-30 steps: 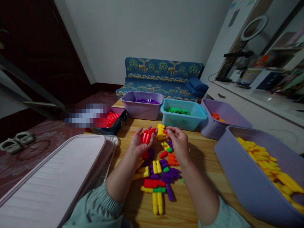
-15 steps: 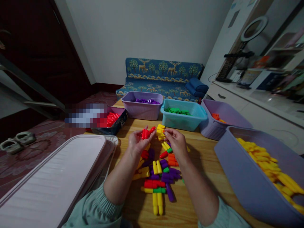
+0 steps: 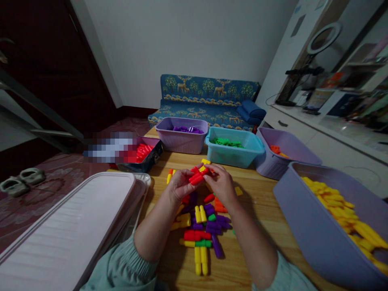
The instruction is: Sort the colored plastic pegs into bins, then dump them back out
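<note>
Several red plastic toy pieces [image 3: 197, 177] are between my two hands, above the far part of the pile. My left hand [image 3: 181, 184] is curled round them from the left, palm up. From the right, the fingertips of my right hand [image 3: 222, 182] pinch at the red pieces; the fingers partly hide what they touch. Below lie joined yellow pieces [image 3: 200, 214], purple pieces [image 3: 216, 226], a red piece [image 3: 197, 235] and a green piece [image 3: 203, 243]. Orange pieces [image 3: 220, 205] lie under my right wrist.
Behind stand a purple bin [image 3: 182, 141] of purple pieces and a blue bin [image 3: 230, 155] of green ones. Right are a bin [image 3: 269, 161] with orange pieces and a large bin [image 3: 303, 210] of yellow ones. Left are a box [image 3: 142, 165] of red pieces and a pale lid [image 3: 69, 226].
My hands have come together; the left moved right with the red pieces, and the right now touches them. Yellow and orange pieces left of my left hand have come into view.
</note>
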Tool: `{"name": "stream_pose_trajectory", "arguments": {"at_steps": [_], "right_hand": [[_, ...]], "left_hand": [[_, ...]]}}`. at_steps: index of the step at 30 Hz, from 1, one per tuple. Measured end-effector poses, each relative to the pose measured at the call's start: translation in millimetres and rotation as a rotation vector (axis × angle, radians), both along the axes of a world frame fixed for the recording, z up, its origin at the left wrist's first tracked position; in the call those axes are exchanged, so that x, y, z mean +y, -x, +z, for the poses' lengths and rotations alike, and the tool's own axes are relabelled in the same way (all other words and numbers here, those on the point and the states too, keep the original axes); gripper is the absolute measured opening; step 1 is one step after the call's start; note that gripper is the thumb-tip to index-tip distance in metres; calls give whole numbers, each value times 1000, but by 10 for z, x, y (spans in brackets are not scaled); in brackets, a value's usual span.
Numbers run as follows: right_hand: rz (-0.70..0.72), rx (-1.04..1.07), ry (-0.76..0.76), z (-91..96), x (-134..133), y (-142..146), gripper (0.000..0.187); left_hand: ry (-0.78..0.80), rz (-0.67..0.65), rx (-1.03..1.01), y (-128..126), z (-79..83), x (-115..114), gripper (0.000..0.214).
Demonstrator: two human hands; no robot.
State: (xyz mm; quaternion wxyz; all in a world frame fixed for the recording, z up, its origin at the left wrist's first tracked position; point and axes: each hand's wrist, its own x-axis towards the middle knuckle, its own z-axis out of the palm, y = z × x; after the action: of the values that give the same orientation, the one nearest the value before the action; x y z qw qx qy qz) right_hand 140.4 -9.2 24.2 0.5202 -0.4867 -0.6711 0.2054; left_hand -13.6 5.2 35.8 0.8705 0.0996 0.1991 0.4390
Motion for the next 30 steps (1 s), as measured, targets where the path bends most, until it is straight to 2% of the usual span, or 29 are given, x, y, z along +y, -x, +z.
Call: {"name": "stream_pose_trajectory", "arguments": {"at_steps": [4, 7, 9, 11, 15, 17, 20, 26, 28, 30], "right_hand": [[-97, 89, 66, 39, 9, -37, 17], [-90, 285, 137, 61, 30, -79, 30], [-50, 339, 186, 58, 38, -98, 36], [-42, 265, 205, 39, 40, -104, 32], [-143, 39, 87, -9, 39, -97, 21], [-170, 51, 46, -21, 48, -102, 23], [-156, 131, 39, -34, 72, -122, 26], [-89, 197, 117, -84, 88, -100, 29], [-68, 228, 141, -96, 77, -63, 29], [-49, 254, 166, -94, 60, -25, 29]], "left_hand": [[-10, -70, -6, 7, 2, -5, 67], [-12, -81, -21, 8, 12, -13, 66], [-6, -91, -6, 2, 15, -22, 62], [-4, -99, 29, -15, 19, -34, 53], [21, -37, 94, -67, 50, -44, 36], [81, 56, 131, -64, 97, -32, 32], [170, 261, 162, 55, 224, 2, 29], [189, 762, 174, 548, 598, 52, 19], [213, 924, 195, 625, 735, 91, 16], [242, 1008, 220, 642, 872, 170, 16]]}}
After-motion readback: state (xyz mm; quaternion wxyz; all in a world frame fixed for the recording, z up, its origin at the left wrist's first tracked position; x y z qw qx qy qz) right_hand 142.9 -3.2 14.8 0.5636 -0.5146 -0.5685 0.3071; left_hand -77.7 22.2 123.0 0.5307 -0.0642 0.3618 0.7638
